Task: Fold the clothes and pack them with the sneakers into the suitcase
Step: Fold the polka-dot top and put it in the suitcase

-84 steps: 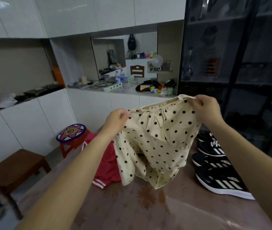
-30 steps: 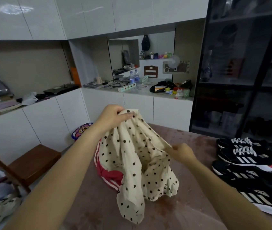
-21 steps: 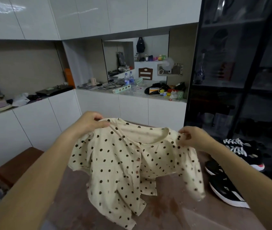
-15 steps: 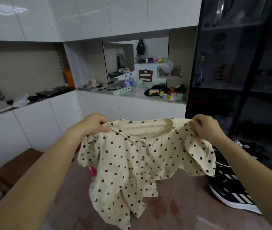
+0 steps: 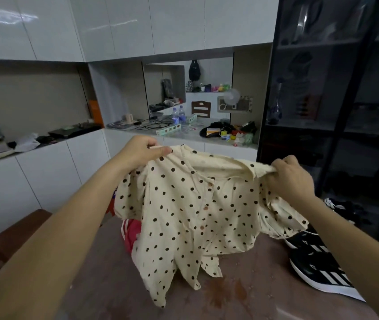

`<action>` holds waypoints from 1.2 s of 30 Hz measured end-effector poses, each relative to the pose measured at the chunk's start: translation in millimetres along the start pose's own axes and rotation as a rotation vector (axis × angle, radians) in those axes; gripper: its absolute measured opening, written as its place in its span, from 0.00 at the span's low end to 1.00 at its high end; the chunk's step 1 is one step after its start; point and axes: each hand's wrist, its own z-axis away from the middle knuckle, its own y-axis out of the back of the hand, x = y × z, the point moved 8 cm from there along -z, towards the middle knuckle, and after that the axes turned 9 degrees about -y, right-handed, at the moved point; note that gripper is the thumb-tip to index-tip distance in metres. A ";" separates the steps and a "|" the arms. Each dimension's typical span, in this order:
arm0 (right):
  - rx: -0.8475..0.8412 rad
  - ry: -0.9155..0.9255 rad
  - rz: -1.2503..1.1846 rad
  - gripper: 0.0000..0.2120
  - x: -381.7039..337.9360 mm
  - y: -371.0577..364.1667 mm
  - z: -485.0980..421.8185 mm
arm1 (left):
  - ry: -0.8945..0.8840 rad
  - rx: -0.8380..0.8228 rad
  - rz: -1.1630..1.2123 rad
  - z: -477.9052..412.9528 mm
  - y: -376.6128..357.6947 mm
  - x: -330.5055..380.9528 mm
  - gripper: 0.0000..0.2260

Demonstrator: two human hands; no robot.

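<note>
A cream shirt with dark polka dots (image 5: 191, 218) hangs spread in the air over the brown table (image 5: 230, 301), buttons facing me. My left hand (image 5: 141, 151) pinches its left shoulder. My right hand (image 5: 290, 174) grips the right shoulder. The hem dangles just above the tabletop. A red garment with white stripes (image 5: 131, 234) lies on the table behind the shirt, mostly hidden. Black sneakers with white stripes (image 5: 320, 266) stand on the table's right side, and another sneaker (image 5: 341, 206) shows farther back. No suitcase is in sight.
White cabinets with a cluttered counter (image 5: 184, 132) run along the far wall. A dark glass-door cabinet (image 5: 336, 100) stands at the right. A brown wooden stool (image 5: 20, 234) sits left of the table.
The shirt went from bunched to spread open between my hands. Since half a second ago both hands shifted slightly and the shirt's right shoulder dropped a little.
</note>
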 end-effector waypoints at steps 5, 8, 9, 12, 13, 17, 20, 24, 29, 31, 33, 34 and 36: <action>0.103 -0.032 -0.334 0.13 5.1 36.6 -16.8 | 0.012 -0.064 0.029 3.6 12.2 -1.5 0.08; 0.108 -0.074 -0.475 0.09 7.3 54.9 -25.8 | -0.038 -0.011 0.010 2.8 22.5 6.3 0.05; 0.106 -0.061 -0.486 0.08 5.3 60.2 -27.8 | -0.049 0.031 0.000 2.3 27.2 9.4 0.04; 0.101 0.001 -0.471 0.09 -5.4 76.2 -30.4 | -0.071 0.170 -0.020 0.1 40.8 13.8 0.05; 0.090 0.005 -0.488 0.10 -8.5 80.8 -30.9 | -0.072 0.208 -0.011 -1.6 44.3 13.3 0.06; -0.031 0.006 -0.575 0.08 -20.8 85.1 -28.7 | -0.072 0.344 -0.056 -6.7 56.6 20.8 0.08; -0.191 0.087 -0.406 0.30 -35.4 69.4 -18.4 | -0.067 0.415 -0.051 -9.4 64.6 27.3 0.08; 0.094 0.190 0.062 0.23 -36.4 67.7 -20.4 | -0.136 0.448 -0.080 -8.5 70.3 44.3 0.08; 0.314 0.129 0.152 0.06 -14.0 90.2 -25.9 | -0.319 0.484 -0.325 8.1 70.3 61.3 0.08; 0.297 0.059 0.121 0.09 -2.4 92.3 -27.7 | -0.394 0.483 -0.412 17.1 64.1 63.5 0.08; 0.271 0.008 0.067 0.09 6.2 93.2 -27.9 | -0.423 0.479 -0.455 22.3 58.7 61.0 0.08; 0.267 -0.009 0.047 0.10 11.2 94.0 -27.6 | -0.419 0.475 -0.472 23.4 57.0 58.5 0.08; 0.264 0.007 0.050 0.10 17.7 93.7 -27.5 | -0.388 0.458 -0.491 23.4 54.9 49.3 0.08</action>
